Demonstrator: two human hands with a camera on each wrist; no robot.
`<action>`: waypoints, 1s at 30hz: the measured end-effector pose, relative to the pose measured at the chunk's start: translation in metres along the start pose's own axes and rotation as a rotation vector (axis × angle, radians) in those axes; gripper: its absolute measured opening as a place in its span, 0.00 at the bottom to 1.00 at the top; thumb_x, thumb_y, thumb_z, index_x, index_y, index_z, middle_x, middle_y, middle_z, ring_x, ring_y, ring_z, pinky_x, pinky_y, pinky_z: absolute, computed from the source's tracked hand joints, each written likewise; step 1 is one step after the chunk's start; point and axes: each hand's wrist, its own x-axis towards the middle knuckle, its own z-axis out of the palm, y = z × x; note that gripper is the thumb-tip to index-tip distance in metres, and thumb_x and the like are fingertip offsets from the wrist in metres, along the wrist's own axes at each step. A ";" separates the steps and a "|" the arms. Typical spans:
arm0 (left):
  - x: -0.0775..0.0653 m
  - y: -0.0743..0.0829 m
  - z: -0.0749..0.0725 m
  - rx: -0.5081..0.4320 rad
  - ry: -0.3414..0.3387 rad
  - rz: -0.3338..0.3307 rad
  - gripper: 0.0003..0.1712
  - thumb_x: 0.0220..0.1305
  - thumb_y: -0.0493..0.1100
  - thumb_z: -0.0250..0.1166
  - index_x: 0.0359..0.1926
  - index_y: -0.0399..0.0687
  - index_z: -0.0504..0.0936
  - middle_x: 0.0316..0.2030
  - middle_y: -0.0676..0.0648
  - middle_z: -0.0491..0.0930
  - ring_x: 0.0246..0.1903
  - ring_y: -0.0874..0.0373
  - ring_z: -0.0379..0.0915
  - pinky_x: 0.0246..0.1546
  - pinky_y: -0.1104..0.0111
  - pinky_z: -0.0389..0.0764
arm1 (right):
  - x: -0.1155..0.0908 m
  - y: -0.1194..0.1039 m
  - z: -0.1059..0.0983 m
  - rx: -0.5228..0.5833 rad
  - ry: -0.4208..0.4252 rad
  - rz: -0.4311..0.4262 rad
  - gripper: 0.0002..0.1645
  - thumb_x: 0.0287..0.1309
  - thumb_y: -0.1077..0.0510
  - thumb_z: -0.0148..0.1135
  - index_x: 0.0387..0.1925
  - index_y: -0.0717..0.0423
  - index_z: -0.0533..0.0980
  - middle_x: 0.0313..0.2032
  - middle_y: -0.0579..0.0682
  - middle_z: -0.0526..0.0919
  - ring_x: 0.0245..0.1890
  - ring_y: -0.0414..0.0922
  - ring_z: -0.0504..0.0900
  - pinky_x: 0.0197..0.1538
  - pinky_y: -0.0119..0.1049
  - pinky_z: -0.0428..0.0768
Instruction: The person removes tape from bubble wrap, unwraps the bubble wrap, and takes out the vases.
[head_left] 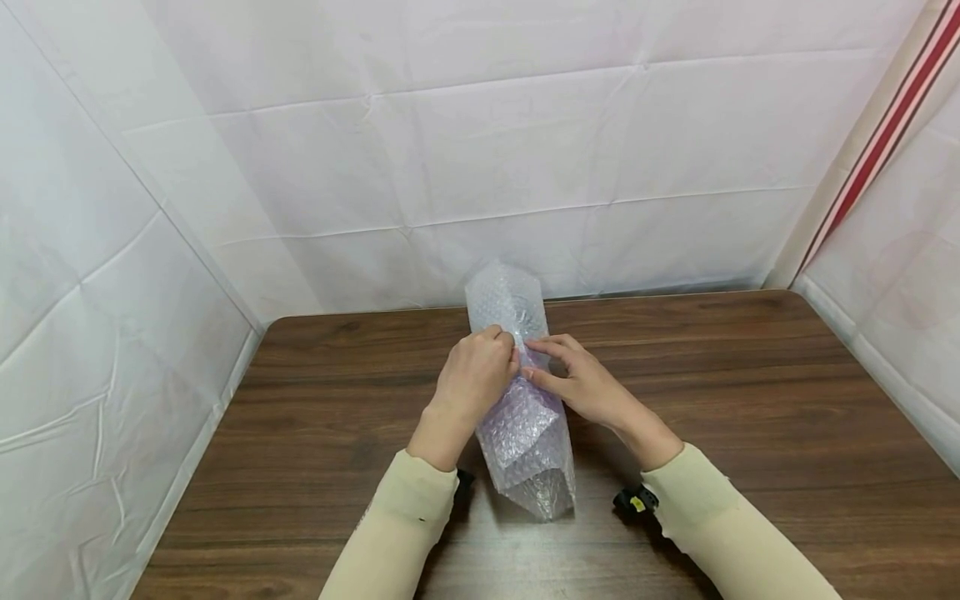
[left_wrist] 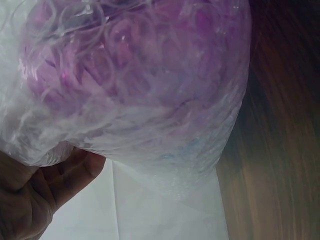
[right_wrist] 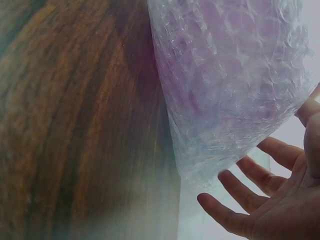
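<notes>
A purple-tinted object, its kind hidden by the layers, lies inside clear bubble wrap (head_left: 525, 417) on the table. The long wrapped bundle runs away from me, with loose ends of wrap at its near and far sides. My left hand (head_left: 477, 367) has its fingers curled at the top of the bundle and pinches the bubble wrap (left_wrist: 150, 125). From the right, my right hand (head_left: 581, 379) touches the wrap with thumb and fingertips. In the right wrist view the fingers of that hand (right_wrist: 270, 195) are spread and fairly straight beside the wrap.
The bundle rests on a dark wood-grain table (head_left: 337, 400), its far end reaching the table's back edge. White sheeting (head_left: 450, 150) hangs behind and at both sides. A red-striped band (head_left: 885, 142) runs down the right corner. Black wrist devices (head_left: 636, 502) sit under the sleeves.
</notes>
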 end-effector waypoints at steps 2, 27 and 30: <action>0.001 0.000 0.000 -0.018 0.004 -0.009 0.07 0.65 0.37 0.71 0.30 0.40 0.86 0.28 0.47 0.84 0.23 0.57 0.80 0.29 0.68 0.85 | 0.000 0.000 0.000 0.003 0.003 0.003 0.34 0.72 0.44 0.63 0.73 0.52 0.71 0.69 0.56 0.70 0.70 0.61 0.71 0.69 0.63 0.71; 0.000 0.000 -0.004 -0.061 -0.019 -0.012 0.06 0.67 0.40 0.71 0.34 0.47 0.93 0.29 0.52 0.84 0.24 0.60 0.81 0.29 0.70 0.85 | -0.002 -0.002 0.001 -0.010 0.005 0.032 0.36 0.73 0.41 0.62 0.74 0.52 0.69 0.70 0.55 0.68 0.71 0.62 0.69 0.69 0.65 0.69; 0.000 0.001 -0.002 -0.047 -0.001 -0.014 0.06 0.67 0.41 0.72 0.34 0.47 0.93 0.29 0.52 0.84 0.24 0.59 0.81 0.28 0.70 0.85 | -0.002 -0.002 0.002 -0.014 0.005 0.027 0.36 0.73 0.41 0.62 0.74 0.52 0.69 0.70 0.55 0.68 0.71 0.61 0.69 0.69 0.65 0.70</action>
